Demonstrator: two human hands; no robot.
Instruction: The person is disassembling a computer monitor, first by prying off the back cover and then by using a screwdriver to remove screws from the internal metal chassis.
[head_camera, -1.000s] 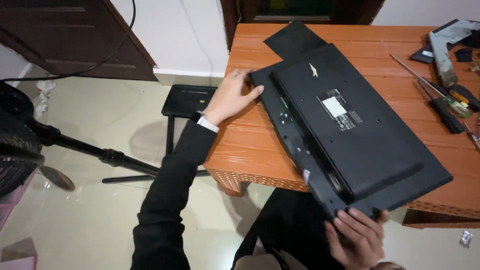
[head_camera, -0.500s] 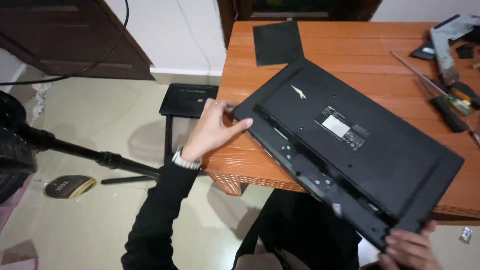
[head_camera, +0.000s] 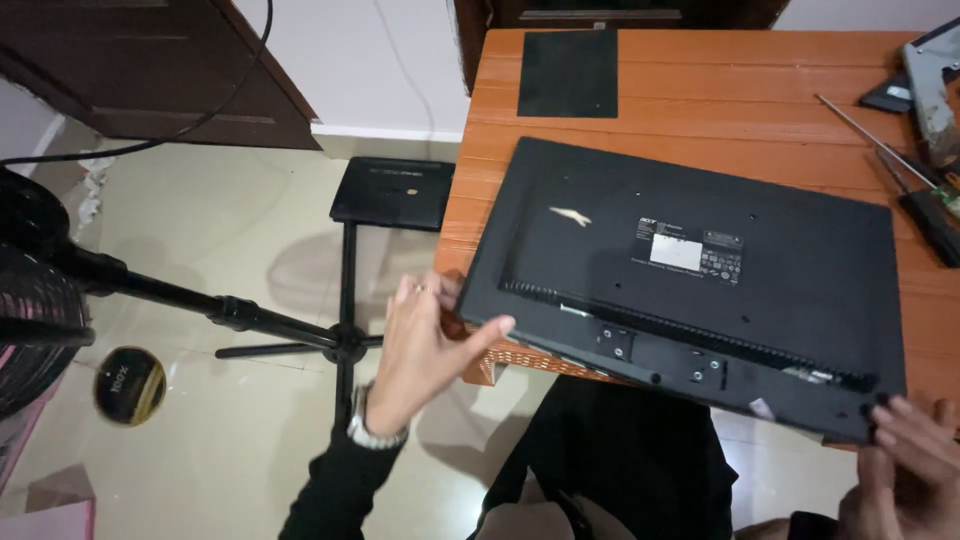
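From your head camera, you are turning the big black screen (head_camera: 690, 290) as it lies face down on the orange table (head_camera: 700, 90). A moment ago it was sitting crooked, with one corner pointing at you. Now it is lying much flatter and straighter along the table's near edge, with its bottom edge hanging over toward you.

Your left hand (head_camera: 425, 350) is holding the near left corner, with the thumb on top and the fingers loosely curled under. Your right hand (head_camera: 905, 465) is gripping the near right corner with bent fingers.

The black square mat (head_camera: 567, 72) is lying behind the screen. The tools (head_camera: 920, 150) are staying at the right. So the turning looks almost done.
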